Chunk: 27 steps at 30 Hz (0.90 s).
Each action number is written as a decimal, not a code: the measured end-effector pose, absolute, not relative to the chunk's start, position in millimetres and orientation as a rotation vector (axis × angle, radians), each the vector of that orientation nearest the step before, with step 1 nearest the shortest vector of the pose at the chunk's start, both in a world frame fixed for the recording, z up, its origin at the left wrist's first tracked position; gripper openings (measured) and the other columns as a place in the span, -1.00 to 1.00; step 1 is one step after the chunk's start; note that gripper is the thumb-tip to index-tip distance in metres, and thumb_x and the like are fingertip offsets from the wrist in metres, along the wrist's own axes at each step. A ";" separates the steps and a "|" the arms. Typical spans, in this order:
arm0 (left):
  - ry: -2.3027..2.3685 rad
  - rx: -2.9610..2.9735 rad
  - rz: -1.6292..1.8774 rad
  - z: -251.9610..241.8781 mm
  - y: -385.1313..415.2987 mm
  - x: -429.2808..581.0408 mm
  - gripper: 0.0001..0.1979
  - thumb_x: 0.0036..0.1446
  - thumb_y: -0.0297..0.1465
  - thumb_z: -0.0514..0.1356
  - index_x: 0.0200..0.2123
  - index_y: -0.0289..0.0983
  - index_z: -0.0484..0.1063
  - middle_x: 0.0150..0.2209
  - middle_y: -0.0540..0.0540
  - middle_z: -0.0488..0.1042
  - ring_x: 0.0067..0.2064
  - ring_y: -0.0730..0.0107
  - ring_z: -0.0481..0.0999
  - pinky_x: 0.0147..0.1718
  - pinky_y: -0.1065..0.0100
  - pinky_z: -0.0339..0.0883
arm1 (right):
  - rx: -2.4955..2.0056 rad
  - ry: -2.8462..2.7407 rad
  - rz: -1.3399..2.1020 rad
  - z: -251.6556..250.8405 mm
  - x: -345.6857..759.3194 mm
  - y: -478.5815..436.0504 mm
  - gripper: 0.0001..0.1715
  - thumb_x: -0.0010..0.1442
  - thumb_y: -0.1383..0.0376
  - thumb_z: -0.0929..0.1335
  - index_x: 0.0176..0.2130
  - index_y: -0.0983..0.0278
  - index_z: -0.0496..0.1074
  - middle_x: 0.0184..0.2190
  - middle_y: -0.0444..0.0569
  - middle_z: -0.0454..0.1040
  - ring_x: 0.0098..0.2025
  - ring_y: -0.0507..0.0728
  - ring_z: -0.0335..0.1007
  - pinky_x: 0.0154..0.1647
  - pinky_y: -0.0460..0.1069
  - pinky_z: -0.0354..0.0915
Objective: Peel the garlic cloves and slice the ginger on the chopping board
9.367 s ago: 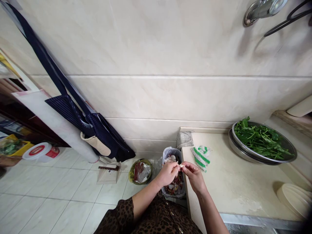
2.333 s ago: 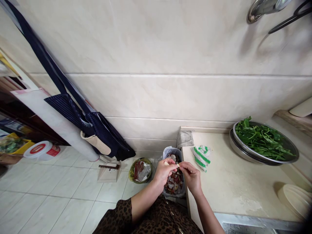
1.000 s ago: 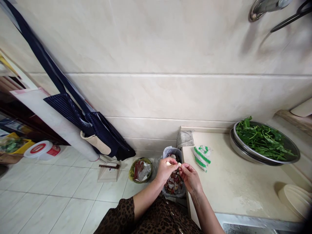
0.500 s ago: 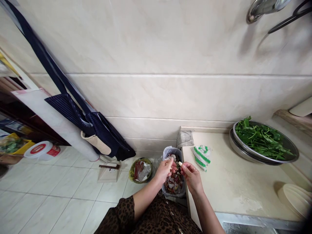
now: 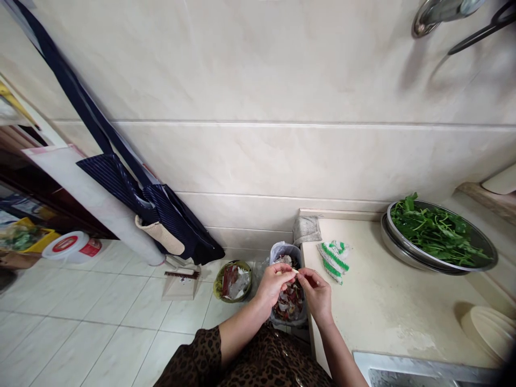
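Sensibly, the left hand (image 5: 274, 282) and right hand (image 5: 316, 290), both pinched shut on the small pale clove (image 5: 295, 271), were best held directly above the grey plastic-lined waste bin (image 5: 282, 249) so scraps dropped inside.

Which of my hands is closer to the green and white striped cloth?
Right. The right hand is just left of the striped cloth, at the edge of the counter; the left hand is farther left, over the waste bin. Both pinch a small pale piece.

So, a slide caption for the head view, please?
Left hand and right hand pinch a small pale piece above the scrap bin.
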<state>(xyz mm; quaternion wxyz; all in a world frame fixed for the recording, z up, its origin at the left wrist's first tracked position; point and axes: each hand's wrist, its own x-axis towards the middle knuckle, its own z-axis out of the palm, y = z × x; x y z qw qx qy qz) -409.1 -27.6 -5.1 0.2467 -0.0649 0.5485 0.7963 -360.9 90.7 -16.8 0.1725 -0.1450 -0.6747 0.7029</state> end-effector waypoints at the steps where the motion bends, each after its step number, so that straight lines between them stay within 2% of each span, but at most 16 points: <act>1: 1.503 -0.188 2.182 -3.4 -27.6 -408.8 -0.70 -0.34 -0.33 0.41 -0.48 -0.35 0.46 -0.52 0.00 0.41 -0.54 0.60 0.34 -0.66 0.55 -0.03 | -0.388 -1.928 1.980 -16.1 -360.6 89.9 -0.82 -0.05 0.19 0.46 -0.43 0.24 0.52 -0.42 -0.04 0.51 -0.33 0.14 0.37 -0.23 0.01 0.27; 5: 1.571 -0.165 2.194 3.5 -28.4 -407.6 -0.75 -0.32 -0.37 0.38 -0.51 -0.35 0.44 -0.54 0.00 0.41 -0.60 0.64 0.26 -0.68 0.55 -0.07 | -0.351 -1.904 2.097 -10.9 -360.2 87.0 -0.82 -0.04 0.18 0.45 -0.43 0.25 0.51 -0.43 -0.05 0.51 -0.36 0.12 0.37 -0.28 -0.02 0.30; 9: 1.715 -0.120 2.132 11.1 -28.3 -406.5 -0.84 -0.28 -0.44 0.32 -0.55 -0.34 0.41 -0.62 0.02 0.39 -0.62 0.61 0.26 -0.68 0.55 -0.07 | -0.318 -1.918 2.128 -9.4 -360.5 87.9 -0.79 -0.02 0.17 0.44 -0.44 0.27 0.48 -0.48 -0.07 0.50 -0.40 0.10 0.37 -0.33 -0.04 0.31; 13: 1.795 -0.107 2.118 13.6 -27.1 -406.0 -0.88 -0.25 -0.46 0.28 -0.58 -0.32 0.38 -0.65 0.05 0.39 -0.65 0.60 0.26 -0.65 0.54 0.02 | -0.260 -1.998 1.973 -15.4 -359.8 89.2 -0.80 0.03 0.18 0.40 -0.40 0.28 0.49 -0.46 -0.05 0.52 -0.39 0.11 0.40 -0.29 -0.01 0.34; 18: 1.807 -0.083 2.178 11.0 -26.3 -406.4 -0.89 -0.24 -0.48 0.26 -0.58 -0.31 0.35 -0.64 0.06 0.37 -0.60 0.52 0.35 -0.56 0.50 0.17 | -0.198 -2.076 1.746 -17.3 -358.2 85.6 -0.83 0.10 0.21 0.36 -0.39 0.26 0.50 -0.40 -0.01 0.54 -0.33 0.13 0.42 -0.22 0.02 0.35; 21: 1.830 -0.069 2.217 9.2 -26.3 -407.6 -0.89 -0.24 -0.50 0.24 -0.60 -0.31 0.32 -0.64 0.07 0.34 -0.58 0.52 0.34 -0.53 0.49 0.19 | -0.203 -2.074 1.711 -14.8 -357.6 82.3 -0.83 0.10 0.21 0.36 -0.41 0.26 0.49 -0.40 0.00 0.54 -0.33 0.13 0.43 -0.21 0.03 0.35; 24: 1.869 -0.067 2.236 7.7 -25.8 -409.1 -0.88 -0.26 -0.53 0.21 -0.63 -0.31 0.28 -0.64 0.09 0.28 -0.59 0.58 0.26 -0.55 0.52 0.13 | -0.248 -2.023 1.763 -14.5 -357.6 78.6 -0.84 0.06 0.21 0.39 -0.42 0.27 0.50 -0.41 -0.01 0.54 -0.33 0.14 0.43 -0.21 0.03 0.34; 27: 1.879 -0.093 2.227 7.4 -23.4 -409.2 -0.88 -0.28 -0.54 0.19 -0.63 -0.30 0.25 -0.63 0.10 0.25 -0.57 0.60 0.21 -0.56 0.54 0.08 | -0.378 -1.846 2.012 -16.7 -358.7 74.6 -0.82 -0.02 0.19 0.44 -0.42 0.27 0.51 -0.42 -0.03 0.54 -0.35 0.13 0.43 -0.24 0.02 0.35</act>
